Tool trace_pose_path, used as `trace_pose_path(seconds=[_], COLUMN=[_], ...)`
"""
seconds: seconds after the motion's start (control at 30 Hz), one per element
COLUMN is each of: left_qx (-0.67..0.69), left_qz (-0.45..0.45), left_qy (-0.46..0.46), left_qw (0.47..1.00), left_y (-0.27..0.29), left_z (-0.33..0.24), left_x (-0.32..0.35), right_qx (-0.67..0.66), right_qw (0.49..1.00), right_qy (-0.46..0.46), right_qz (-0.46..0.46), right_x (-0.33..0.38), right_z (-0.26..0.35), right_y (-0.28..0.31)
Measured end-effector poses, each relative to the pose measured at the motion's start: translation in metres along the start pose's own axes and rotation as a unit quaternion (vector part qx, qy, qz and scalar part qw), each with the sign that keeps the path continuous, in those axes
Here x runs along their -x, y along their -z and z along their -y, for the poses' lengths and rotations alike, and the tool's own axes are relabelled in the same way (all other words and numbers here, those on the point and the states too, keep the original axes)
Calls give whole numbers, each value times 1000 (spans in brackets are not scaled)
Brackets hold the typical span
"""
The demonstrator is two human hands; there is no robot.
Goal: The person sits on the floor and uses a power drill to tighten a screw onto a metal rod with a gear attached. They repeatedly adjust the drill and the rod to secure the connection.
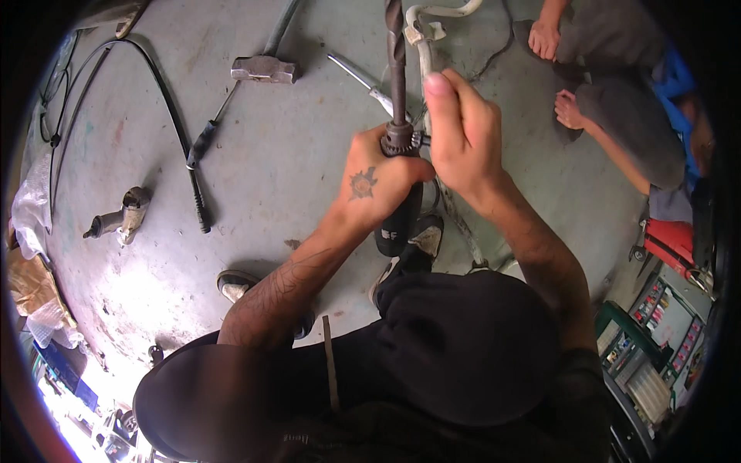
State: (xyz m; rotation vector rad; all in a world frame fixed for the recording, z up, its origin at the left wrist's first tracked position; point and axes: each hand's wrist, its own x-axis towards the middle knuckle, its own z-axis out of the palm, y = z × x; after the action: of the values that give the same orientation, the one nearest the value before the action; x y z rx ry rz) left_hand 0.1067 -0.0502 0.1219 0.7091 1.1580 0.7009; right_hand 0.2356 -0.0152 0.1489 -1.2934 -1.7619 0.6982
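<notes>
A dark power drill points away from me with a thick twist drill bit in its toothed chuck. My left hand, tattooed on the back, is wrapped round the drill just behind the chuck. Closed at the chuck's right side, my right hand grips a small chuck key. The key's toothed end meets the chuck; most of its handle is hidden by my fingers. The drill's lower part is partly covered by my left wrist.
A hammer, a screwdriver, another slim tool, a black cable and an air tool lie on the floor. Beyond the drill runs a bent white pipe. Another person's hand is at upper right, above a tool case.
</notes>
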Motion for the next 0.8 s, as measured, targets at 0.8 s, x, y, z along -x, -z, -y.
trace_pose_path(seconds=[0.8], left_qx=[-136], left_qz=[-93], left_qy=[-118], left_qw=[979], left_y=[-11], left_z=[5], left_x=[-5], right_qx=[-304], right_qw=[856], right_qy=[-417], right_qz=[36], right_x=[14], right_z=[0], right_y=[17])
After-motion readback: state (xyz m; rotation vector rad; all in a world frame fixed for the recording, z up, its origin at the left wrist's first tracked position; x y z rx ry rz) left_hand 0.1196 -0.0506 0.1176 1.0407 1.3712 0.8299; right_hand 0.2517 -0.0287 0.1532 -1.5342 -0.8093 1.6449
